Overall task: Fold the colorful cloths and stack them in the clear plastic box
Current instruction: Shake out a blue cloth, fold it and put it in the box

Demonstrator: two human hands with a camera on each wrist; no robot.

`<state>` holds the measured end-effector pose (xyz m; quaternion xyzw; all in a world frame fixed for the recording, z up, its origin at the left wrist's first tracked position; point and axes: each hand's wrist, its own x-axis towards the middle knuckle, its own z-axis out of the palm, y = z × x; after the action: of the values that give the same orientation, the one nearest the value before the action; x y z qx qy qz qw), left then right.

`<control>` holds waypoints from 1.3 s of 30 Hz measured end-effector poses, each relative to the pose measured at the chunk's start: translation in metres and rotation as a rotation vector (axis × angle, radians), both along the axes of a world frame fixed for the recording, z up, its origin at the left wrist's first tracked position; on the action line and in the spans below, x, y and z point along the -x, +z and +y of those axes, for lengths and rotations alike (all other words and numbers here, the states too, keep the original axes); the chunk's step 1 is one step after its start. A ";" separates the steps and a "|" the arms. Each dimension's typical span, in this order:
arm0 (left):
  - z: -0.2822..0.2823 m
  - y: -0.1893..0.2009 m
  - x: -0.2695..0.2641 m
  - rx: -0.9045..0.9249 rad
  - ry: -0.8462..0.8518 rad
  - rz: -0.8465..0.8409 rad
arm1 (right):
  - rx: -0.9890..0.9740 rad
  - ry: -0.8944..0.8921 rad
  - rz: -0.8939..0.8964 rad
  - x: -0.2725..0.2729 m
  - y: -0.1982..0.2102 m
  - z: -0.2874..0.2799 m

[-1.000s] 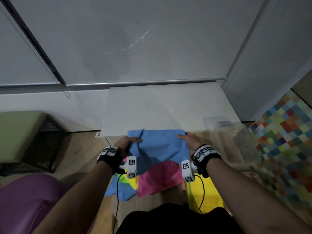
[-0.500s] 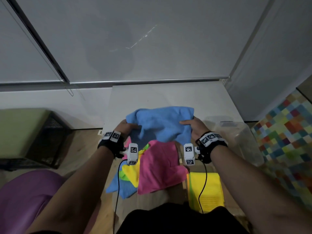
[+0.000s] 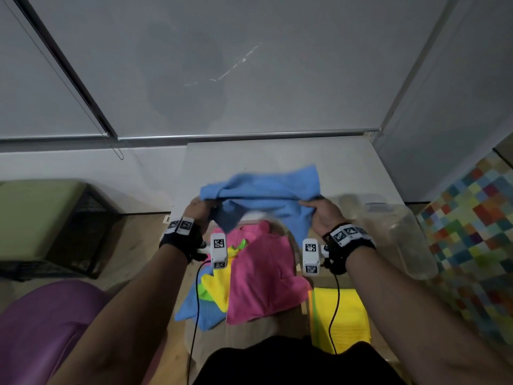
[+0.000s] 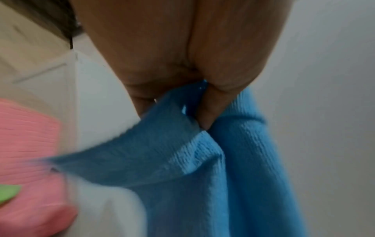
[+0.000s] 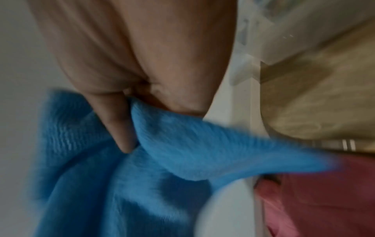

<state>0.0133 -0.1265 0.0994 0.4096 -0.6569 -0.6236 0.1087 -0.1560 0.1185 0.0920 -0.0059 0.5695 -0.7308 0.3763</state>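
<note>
A blue cloth (image 3: 266,195) is stretched between my two hands above the near edge of the white table (image 3: 277,154). My left hand (image 3: 201,208) pinches its left corner, the blue cloth (image 4: 202,168) bunched under the thumb. My right hand (image 3: 319,212) pinches the right corner of the blue cloth (image 5: 162,152). A pink cloth (image 3: 263,279) lies below on a heap with yellow (image 3: 219,287), green and blue cloths. The clear plastic box (image 3: 394,232) stands to the right of my right hand. A folded yellow cloth (image 3: 344,315) lies near my body.
A green-topped dark crate (image 3: 55,226) stands at the left and a purple seat (image 3: 41,323) at the lower left. A multicoloured checkered mat (image 3: 472,232) lies at the right. Grey blinds hang behind the table.
Both hands have lifted the blue cloth off the heap and carried it forward over the table's near edge. The pink cloth beneath is now uncovered.
</note>
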 end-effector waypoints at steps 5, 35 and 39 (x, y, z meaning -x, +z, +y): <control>-0.005 0.000 -0.005 0.185 -0.158 0.096 | -0.372 0.041 0.180 0.017 -0.014 0.015; -0.012 -0.014 -0.007 0.381 0.031 -0.016 | -0.336 -0.183 0.330 0.017 0.006 0.030; -0.016 -0.018 -0.005 0.214 0.029 0.047 | -0.344 -0.176 0.314 0.019 0.008 0.029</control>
<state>0.0179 -0.1421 0.0811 0.3903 -0.7110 -0.5578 0.1762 -0.1748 0.1479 0.0995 -0.0057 0.7353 -0.6431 0.2137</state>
